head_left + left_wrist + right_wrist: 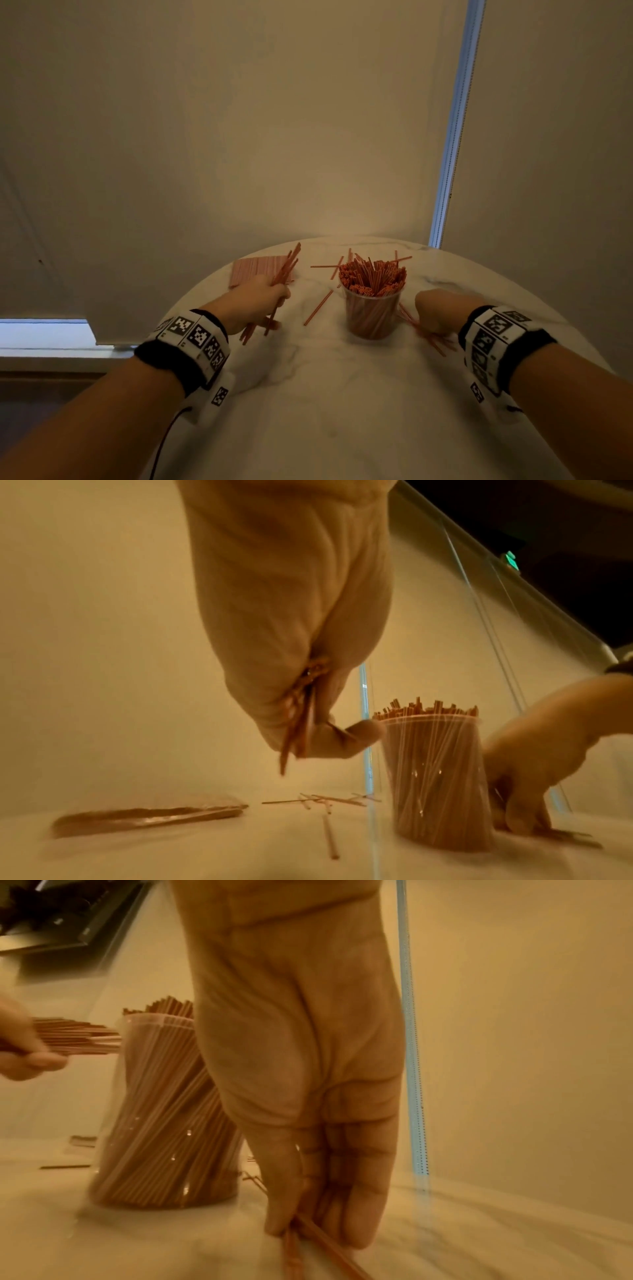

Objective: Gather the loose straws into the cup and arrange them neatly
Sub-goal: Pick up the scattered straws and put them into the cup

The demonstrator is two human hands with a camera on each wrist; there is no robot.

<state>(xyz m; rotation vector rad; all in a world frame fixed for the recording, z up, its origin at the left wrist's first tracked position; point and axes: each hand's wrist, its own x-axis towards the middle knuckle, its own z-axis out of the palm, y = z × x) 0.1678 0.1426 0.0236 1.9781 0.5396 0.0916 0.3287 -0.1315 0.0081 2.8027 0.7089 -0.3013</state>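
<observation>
With our left hand (255, 301) closed round a bundle of thin, stiff orange-red plastic straws (286, 265) and our right hand (436, 310) pinching loose ones off the white marbled table (325, 394) beside the packed clear plastic cup (371, 315), we judge them feather-light, slippery, best gripped mid-length.

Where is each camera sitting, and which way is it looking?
Head: on the person's head, looking down at the round table; both forearms, left hand and right hand show.
Left wrist: under the left wrist, looking along the left hand gripping a bunch of straws.
Right wrist: under the right wrist, looking along the right hand pinching straws on the table.
Shared: all views show the cup full of straws.
</observation>
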